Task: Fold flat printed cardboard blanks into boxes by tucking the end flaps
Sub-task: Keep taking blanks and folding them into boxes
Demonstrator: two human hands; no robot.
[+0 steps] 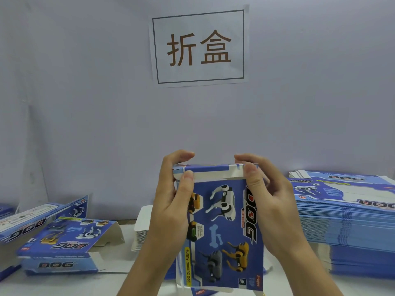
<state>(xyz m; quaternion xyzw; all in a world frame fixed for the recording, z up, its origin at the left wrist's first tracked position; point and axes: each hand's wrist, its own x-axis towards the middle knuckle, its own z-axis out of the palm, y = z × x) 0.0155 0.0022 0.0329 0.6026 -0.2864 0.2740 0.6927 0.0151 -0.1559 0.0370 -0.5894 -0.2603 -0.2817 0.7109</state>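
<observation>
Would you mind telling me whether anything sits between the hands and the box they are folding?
Nothing visible does: the left hand and right hand already grip the upright printed box at its top end flap, thumbs pressing it.

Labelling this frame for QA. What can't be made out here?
- Box top flap: head view, both thumbs cover its corners; whether it's tucked is unclear.
- Left hand and right hand fingers: hidden behind the box.
- White card stack: mostly hidden by the left hand.
- Blank stack: cut off at the right edge.
</observation>
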